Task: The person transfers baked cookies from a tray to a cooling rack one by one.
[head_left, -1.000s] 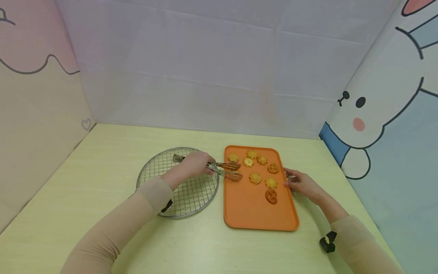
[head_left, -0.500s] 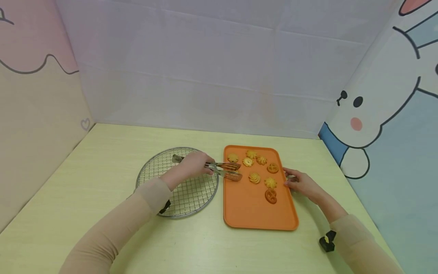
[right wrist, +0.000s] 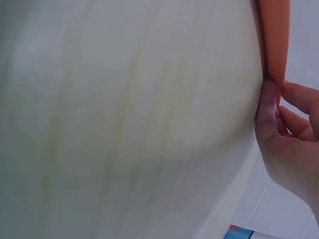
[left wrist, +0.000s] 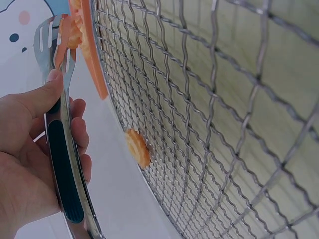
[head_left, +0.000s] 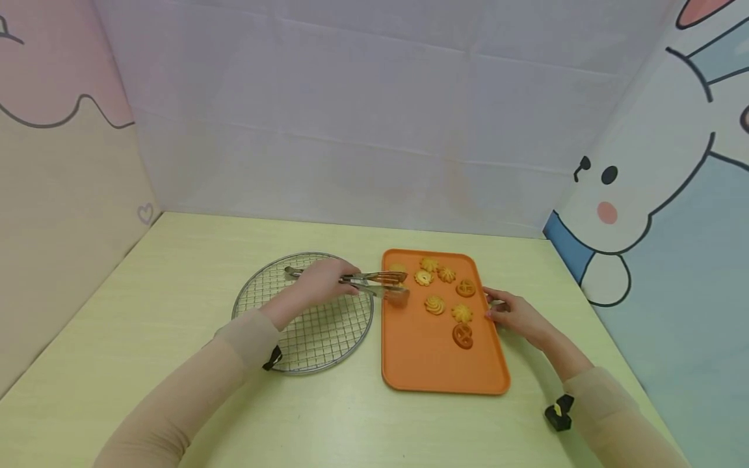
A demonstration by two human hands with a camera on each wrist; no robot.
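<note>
Steel slotted tongs [head_left: 374, 285], black grip, left hand [head_left: 318, 281]

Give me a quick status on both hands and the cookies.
Left hand grips tongs, tips at a cookie on the orange tray. Right hand steadies the tray's edge. Nothing blocking the wire rack.

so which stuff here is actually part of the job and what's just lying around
In use:
- left hand gripping the tongs
- cookie pinched in the tongs
- orange tray with more cookies on it
- round wire rack
- right hand touching the tray's edge

Just there:
- table
- cartoon bunny wall panel
</note>
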